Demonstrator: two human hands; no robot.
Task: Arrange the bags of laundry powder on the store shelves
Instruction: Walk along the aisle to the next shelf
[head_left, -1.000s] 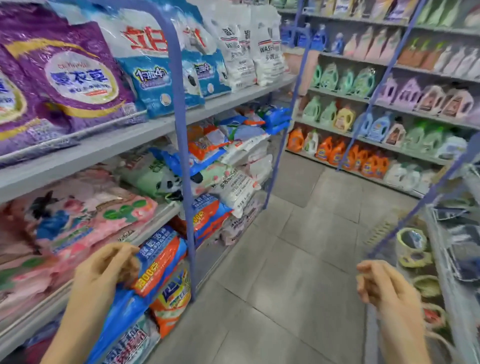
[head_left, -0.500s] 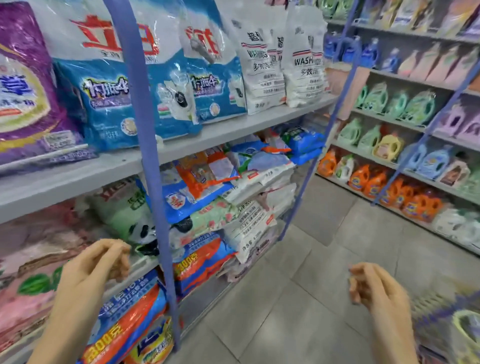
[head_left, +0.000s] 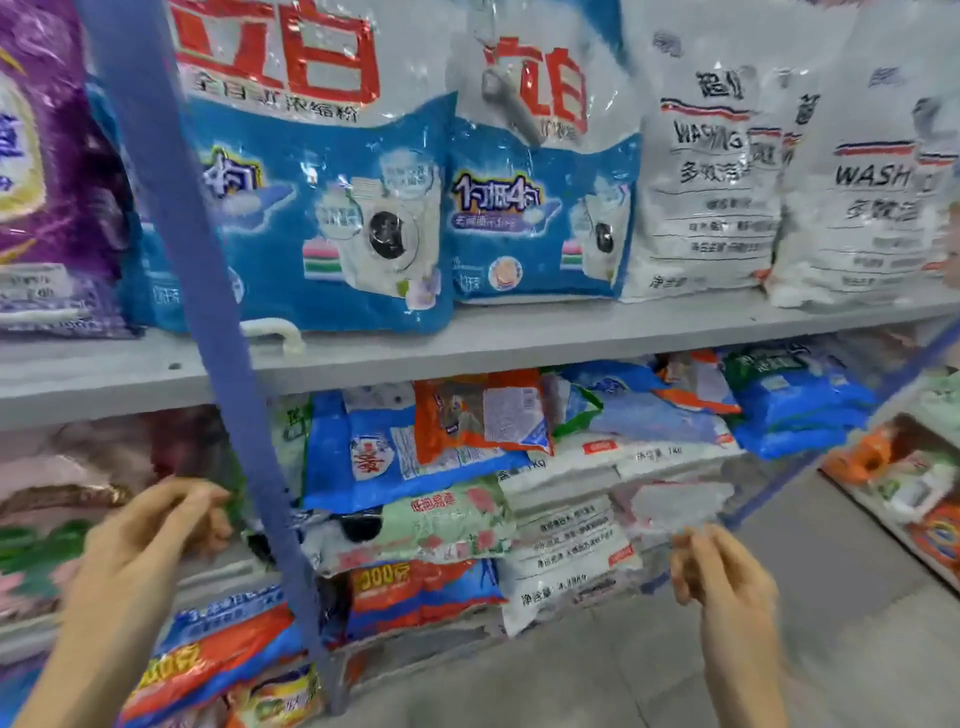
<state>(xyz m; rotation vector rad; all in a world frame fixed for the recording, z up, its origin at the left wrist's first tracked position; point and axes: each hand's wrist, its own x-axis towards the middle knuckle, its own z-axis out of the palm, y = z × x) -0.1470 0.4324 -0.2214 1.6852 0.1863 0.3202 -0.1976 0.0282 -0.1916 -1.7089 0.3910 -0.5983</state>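
Large blue-and-white powder bags (head_left: 332, 197) stand upright on the grey upper shelf (head_left: 467, 348), with white "WASH" bags (head_left: 706, 197) to their right and a purple bag (head_left: 47, 182) at the far left. Below, smaller bags lie in a loose heap: a blue one (head_left: 363, 457), an orange one (head_left: 483, 415), a pale green one (head_left: 441, 525), white ones (head_left: 571, 551). My left hand (head_left: 140, 540) hovers in front of the lower shelf, left of the blue upright post (head_left: 218, 322), fingers loosely curled, holding nothing. My right hand (head_left: 727, 571) is raised by the white bags, empty, fingers half bent.
Orange-and-blue bags (head_left: 218, 644) fill the bottom shelf at the lower left. Pink and green bags (head_left: 62, 519) lie behind my left hand. Another shelf with orange detergent bottles (head_left: 872, 457) runs along the right. Grey tiled floor (head_left: 623, 675) lies between.
My view has swung left and closer to the shelf, so the bags fill the frame. Both hands stayed raised and empty; the right hand now sits in front of the white bags.
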